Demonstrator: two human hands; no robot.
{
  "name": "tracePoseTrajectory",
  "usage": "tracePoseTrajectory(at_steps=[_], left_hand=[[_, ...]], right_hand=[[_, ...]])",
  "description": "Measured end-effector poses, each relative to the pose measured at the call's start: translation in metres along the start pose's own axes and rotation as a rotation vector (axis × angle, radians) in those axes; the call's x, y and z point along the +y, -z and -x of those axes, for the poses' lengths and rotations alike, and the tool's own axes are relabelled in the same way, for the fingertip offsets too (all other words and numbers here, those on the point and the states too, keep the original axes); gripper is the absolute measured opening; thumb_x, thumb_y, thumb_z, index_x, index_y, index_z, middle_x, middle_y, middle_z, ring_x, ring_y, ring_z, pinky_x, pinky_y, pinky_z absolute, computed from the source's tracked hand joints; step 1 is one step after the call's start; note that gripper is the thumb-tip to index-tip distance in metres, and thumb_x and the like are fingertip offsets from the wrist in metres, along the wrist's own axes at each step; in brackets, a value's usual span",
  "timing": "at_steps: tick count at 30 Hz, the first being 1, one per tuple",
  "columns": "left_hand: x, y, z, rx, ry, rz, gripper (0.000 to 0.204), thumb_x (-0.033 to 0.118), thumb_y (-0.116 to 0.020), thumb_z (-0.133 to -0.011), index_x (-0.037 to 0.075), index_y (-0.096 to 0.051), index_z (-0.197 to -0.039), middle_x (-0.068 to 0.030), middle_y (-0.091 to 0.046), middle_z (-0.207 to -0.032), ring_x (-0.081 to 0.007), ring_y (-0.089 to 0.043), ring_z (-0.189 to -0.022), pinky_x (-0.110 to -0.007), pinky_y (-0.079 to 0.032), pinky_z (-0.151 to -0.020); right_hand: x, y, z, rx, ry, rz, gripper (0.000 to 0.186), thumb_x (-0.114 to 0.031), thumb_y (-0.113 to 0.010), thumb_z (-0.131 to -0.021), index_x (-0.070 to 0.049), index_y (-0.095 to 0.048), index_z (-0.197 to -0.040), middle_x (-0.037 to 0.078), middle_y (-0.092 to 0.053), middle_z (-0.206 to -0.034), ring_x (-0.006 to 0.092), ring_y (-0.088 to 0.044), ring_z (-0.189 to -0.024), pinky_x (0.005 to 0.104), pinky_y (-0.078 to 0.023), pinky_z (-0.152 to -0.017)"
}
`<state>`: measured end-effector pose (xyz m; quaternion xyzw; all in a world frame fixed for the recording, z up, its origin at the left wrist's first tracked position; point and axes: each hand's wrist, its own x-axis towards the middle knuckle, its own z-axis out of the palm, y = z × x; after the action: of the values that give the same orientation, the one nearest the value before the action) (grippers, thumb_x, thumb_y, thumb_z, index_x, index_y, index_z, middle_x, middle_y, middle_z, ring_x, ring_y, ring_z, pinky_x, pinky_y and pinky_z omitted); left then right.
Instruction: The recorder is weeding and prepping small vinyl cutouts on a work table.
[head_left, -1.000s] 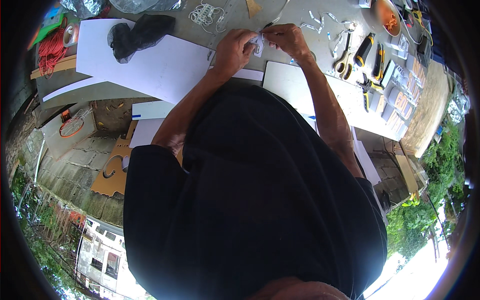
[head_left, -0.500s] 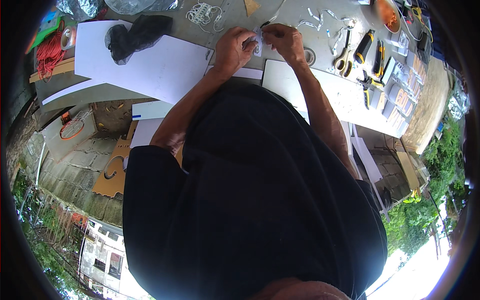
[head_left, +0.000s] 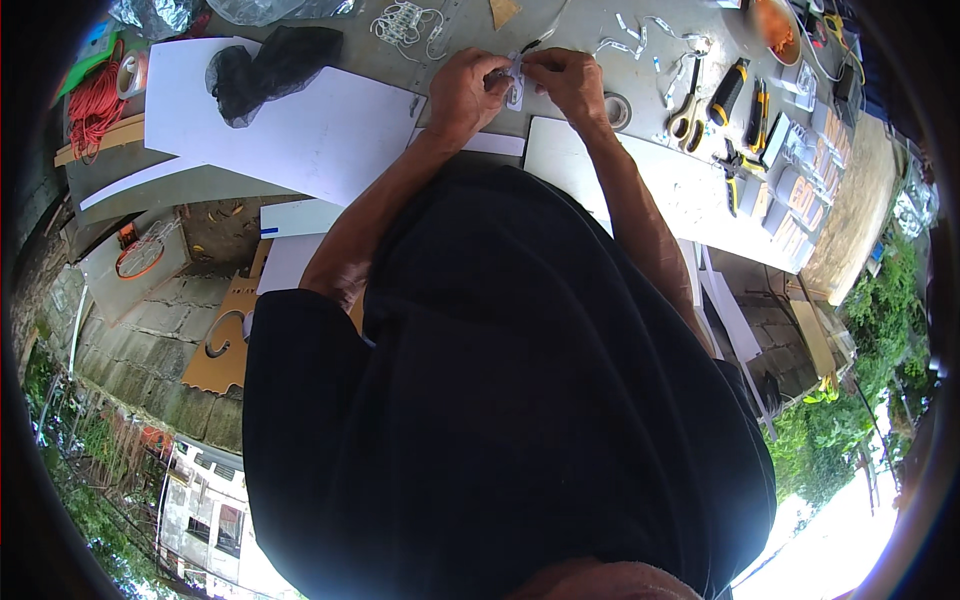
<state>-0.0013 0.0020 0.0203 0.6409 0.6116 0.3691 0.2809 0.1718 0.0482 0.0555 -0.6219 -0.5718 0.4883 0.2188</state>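
Observation:
My left hand (head_left: 470,97) has its thumb and fingers closed on the edge of a small flat white piece (head_left: 515,97), which carries what looks like a short pale strip. Close by on the right, my right hand (head_left: 568,82) is pinched at the upper end of that piece. What lies between its fingertips is too small to make out. A thin cable with a dark end (head_left: 540,40) runs up from there. A roll of tape (head_left: 618,111) lies beside my right wrist. Loose white light-strip segments (head_left: 625,45) are scattered beyond my right hand.
Right of my hands lie scissors (head_left: 685,120), a yellow-black utility knife (head_left: 728,92), another cutter (head_left: 758,112) and pliers (head_left: 733,180). On the left, a black mesh bag (head_left: 270,75) rests on a white sheet (head_left: 300,140). A white wire bundle (head_left: 403,28) and red cord (head_left: 95,105) lie further off.
My right fingertips have shifted slightly toward the left, over the top of the white piece. My left hand keeps its grip, and the whole view has drifted a little.

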Motion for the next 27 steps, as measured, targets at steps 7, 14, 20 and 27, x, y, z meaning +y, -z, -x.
tracePoseTrajectory(at_steps=[7,14,20,27], left_hand=[[-0.002,-0.0024,-0.0014,0.01,-0.007,0.028,0.026,0.009,-0.083,-0.078,0.006,-0.074,-0.102,-0.0079,-0.072,-0.094,-0.0211,-0.071,-0.079,-0.032,-0.056,-0.071],[-0.0023,-0.0044,-0.0024,0.023,-0.001,0.068,0.024,0.007,-0.083,-0.079,0.005,-0.074,-0.102,-0.0083,-0.073,-0.094,-0.0191,-0.074,-0.081,-0.029,-0.058,-0.072],[-0.0002,-0.002,-0.0018,0.037,0.012,0.151,0.021,0.003,-0.082,-0.08,0.004,-0.075,-0.099,-0.0087,-0.073,-0.093,-0.018,-0.074,-0.079,-0.028,-0.058,-0.07],[0.0025,-0.0038,-0.0017,0.044,0.033,0.136,0.021,0.003,-0.082,-0.078,0.003,-0.075,-0.098,-0.0085,-0.072,-0.091,-0.0173,-0.074,-0.077,-0.028,-0.058,-0.069]], right_hand=[[-0.0032,-0.0011,0.0004,0.001,-0.038,0.004,0.021,-0.015,-0.078,-0.084,-0.001,-0.079,-0.099,0.008,-0.076,-0.079,0.0099,-0.064,-0.061,0.0257,-0.053,-0.061],[-0.0013,-0.0035,0.0035,0.043,-0.043,0.019,0.02,-0.014,-0.079,-0.083,-0.001,-0.079,-0.099,0.008,-0.076,-0.08,0.0094,-0.063,-0.058,0.0256,-0.052,-0.058],[-0.0025,-0.0053,0.0042,0.06,-0.036,0.041,0.019,-0.014,-0.078,-0.083,-0.003,-0.08,-0.099,0.007,-0.076,-0.08,0.0088,-0.062,-0.057,0.0253,-0.051,-0.056],[-0.0013,-0.0062,0.0045,0.062,-0.054,0.025,0.018,-0.013,-0.078,-0.084,-0.003,-0.08,-0.098,0.006,-0.076,-0.079,0.0087,-0.061,-0.057,0.025,-0.051,-0.055]])
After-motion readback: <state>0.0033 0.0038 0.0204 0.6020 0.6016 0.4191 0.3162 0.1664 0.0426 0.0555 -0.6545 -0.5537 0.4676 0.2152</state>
